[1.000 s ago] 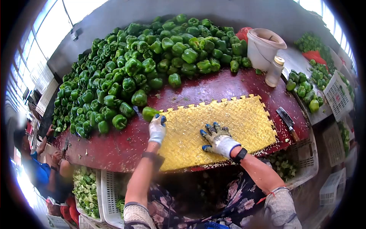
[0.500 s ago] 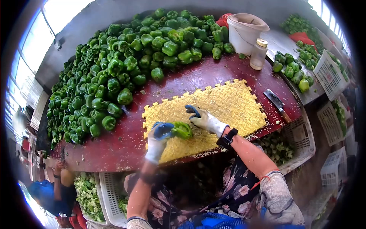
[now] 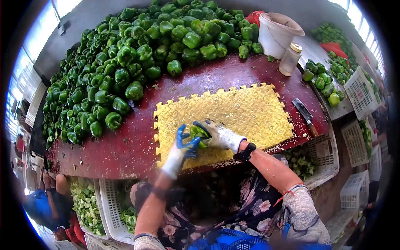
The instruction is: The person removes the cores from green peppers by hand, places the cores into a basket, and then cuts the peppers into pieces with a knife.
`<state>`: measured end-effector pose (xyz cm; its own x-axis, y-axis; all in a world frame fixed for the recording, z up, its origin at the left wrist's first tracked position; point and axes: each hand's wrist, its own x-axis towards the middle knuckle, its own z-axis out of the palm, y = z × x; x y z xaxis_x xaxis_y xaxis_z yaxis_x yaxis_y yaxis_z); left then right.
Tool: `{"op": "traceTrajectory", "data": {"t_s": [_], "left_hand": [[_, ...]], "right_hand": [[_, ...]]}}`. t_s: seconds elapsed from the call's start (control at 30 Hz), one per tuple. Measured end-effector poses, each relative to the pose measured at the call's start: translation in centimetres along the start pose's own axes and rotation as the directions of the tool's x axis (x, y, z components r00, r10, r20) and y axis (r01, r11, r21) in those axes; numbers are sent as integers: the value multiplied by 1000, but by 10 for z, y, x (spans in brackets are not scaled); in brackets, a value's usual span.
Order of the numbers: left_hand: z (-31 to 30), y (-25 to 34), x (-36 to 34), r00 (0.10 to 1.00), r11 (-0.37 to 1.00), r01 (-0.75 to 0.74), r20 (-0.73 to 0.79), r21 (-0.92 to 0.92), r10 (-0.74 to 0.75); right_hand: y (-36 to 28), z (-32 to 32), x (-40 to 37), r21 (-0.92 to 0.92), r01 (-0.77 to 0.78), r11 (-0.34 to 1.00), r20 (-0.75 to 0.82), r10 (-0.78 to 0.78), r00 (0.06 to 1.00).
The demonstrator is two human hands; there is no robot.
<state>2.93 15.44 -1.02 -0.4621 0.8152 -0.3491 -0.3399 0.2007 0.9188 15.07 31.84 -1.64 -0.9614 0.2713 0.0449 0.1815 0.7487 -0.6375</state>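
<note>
Both hands wear white gloves with blue fingers. My right hand (image 3: 216, 134) is wrapped round a green pepper (image 3: 198, 133) over the front part of the yellow foam mat (image 3: 241, 110). Just left of the pepper, my left hand (image 3: 181, 146) has its fingers and thumb apart, with nothing visible between them. A cleaver (image 3: 303, 110) with a wooden handle lies on the red table (image 3: 216, 75) to the right of the mat. Whole green peppers (image 3: 125, 56) are heaped across the table's back and left. Pale bits are scattered over mat and table.
A white bucket (image 3: 277, 35) and a capped jar (image 3: 290, 59) stand at the back right. Below the front edge are white crates (image 3: 117, 208) of pepper pieces. More crates (image 3: 361, 92) stand at the right. A person in blue (image 3: 39, 206) is at the lower left.
My right hand has moved down and left and closed round the pepper. My left hand has come off the pepper and opened. The whole view has shifted slightly.
</note>
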Motion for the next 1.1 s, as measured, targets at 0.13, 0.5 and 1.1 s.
{"op": "traceTrajectory", "data": {"t_s": [0.13, 0.5, 1.1], "left_hand": [[16, 2, -2, 995, 995, -81, 63, 60, 77], [15, -12, 14, 927, 915, -367, 18, -169, 375], [-12, -21, 38, 735, 773, -621, -247, 130, 632]], "right_hand": [[0, 1, -2, 22, -34, 999, 26, 33, 999], [-15, -16, 9, 497, -92, 863, -19, 117, 993], [4, 41, 49, 936, -1, 351, -79, 214, 974]]}}
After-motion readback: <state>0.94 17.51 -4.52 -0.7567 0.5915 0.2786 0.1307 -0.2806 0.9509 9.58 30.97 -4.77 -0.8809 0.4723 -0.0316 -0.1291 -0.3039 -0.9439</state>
